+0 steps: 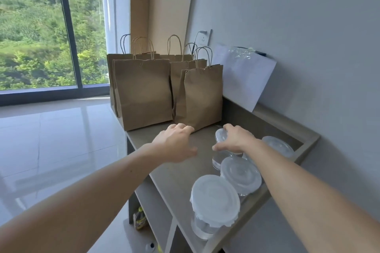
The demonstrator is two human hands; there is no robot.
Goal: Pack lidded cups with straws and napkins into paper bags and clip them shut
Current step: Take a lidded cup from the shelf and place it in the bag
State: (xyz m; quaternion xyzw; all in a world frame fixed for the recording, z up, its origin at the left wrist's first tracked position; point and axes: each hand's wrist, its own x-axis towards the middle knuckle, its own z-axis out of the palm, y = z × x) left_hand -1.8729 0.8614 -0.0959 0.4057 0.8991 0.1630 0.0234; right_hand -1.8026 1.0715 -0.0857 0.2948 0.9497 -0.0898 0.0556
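Note:
Several brown paper bags with twisted handles stand at the far end of the grey shelf top [176, 170]; the nearest bag [202, 96] is on the right, a wider bag [144, 92] to its left. My left hand [176, 144] reaches toward the foot of the nearest bag, fingers curled loosely, holding nothing. My right hand [234, 137] grips the lid of a clear lidded cup [219, 160]. Three more clear lidded cups stand on the shelf: one nearest me [214, 197], one behind it [240, 174], one at the right [278, 146].
The wall [308, 26] runs along the right of the shelf. A white sheet with a clear plastic packet [244, 76] leans against it. A socket with a plugged cable [204, 39] is behind the bags. Open compartments lie under the shelf; a tiled floor [51, 139] spreads to the left.

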